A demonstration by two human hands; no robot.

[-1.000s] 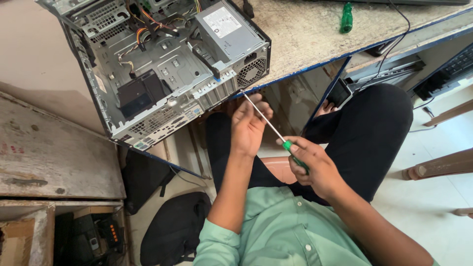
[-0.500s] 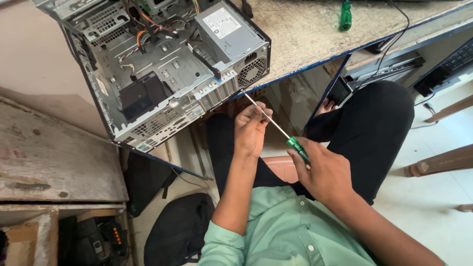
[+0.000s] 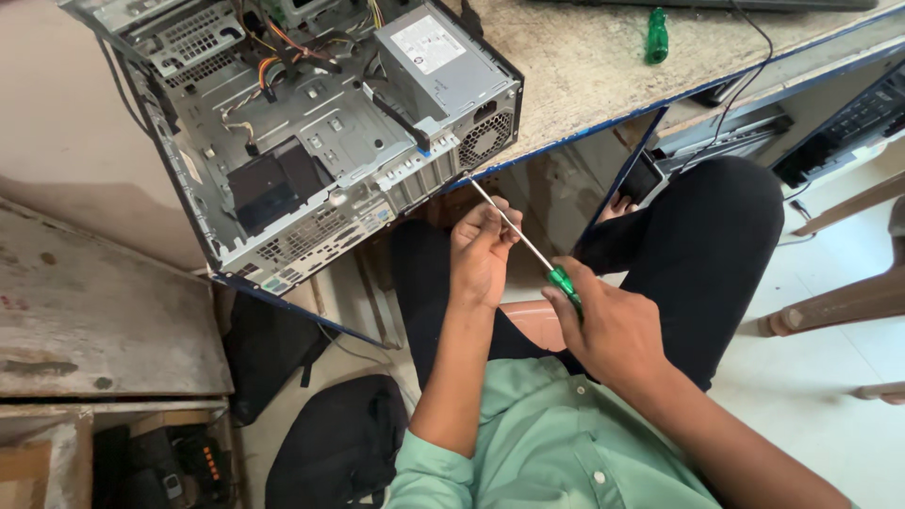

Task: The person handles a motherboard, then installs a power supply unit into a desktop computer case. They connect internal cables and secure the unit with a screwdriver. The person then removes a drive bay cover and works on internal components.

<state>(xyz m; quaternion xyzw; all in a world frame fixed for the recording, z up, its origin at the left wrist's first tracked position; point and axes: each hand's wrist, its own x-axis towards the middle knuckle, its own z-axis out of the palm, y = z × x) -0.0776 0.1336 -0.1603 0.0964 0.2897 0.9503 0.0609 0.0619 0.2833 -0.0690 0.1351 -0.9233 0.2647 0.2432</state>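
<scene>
Right hand (image 3: 608, 330): closed around the green handle of the screwdriver (image 3: 528, 243), near the person's lap, below the table edge.
Left hand (image 3: 481, 250): fingertips pinching the thin metal shaft about midway along, thumb and fingers drawn together, palm turned toward the person.
Screwdriver: slanted, handle low and right in the right hand, bare tip pointing up and left, close to the near corner of the computer case; whether the tip touches the case cannot be told.
Computer case (image 3: 311, 141): open, side panel off, lying tilted on the table (image 3: 603, 66), its near end overhanging the edge; grey power supply box (image 3: 438, 66) on its right side, coloured wires at the far end.
Second screwdriver (image 3: 657, 36): green handle, lying on the tabletop far right of the case, well apart from both hands.
Black bag (image 3: 330, 448): on the floor, left of the person's green shirt.
</scene>
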